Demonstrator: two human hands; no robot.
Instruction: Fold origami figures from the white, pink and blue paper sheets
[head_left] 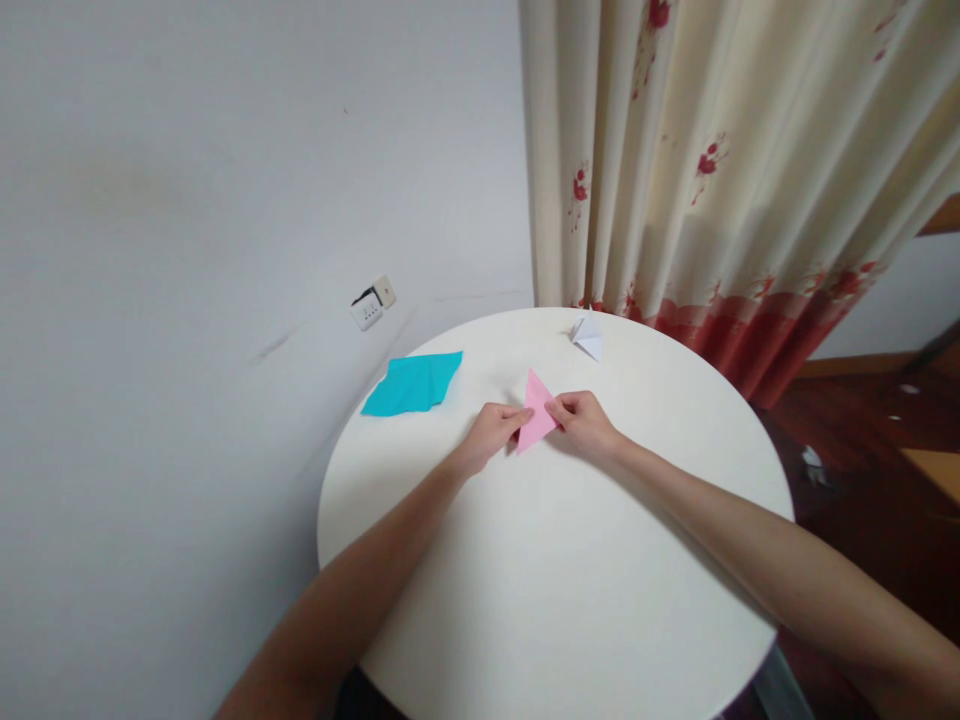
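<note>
A pink piece of folded paper, roughly triangular, is held just over the round white table. My left hand pinches its left side, thumb on top. On the opposite edge, my right hand grips the paper between thumb and curled fingers. The undersides of the folds and some fingertips are hidden. Beyond my right hand stands a folded white paper shape, apart from both hands. Sheets of blue paper lie to the left of my left hand, slightly overlapping.
A grey-white wall with a socket borders the table on the left. Cream curtains with red flowers hang behind it. Off the table's right side, a small white object is over the dark reddish floor.
</note>
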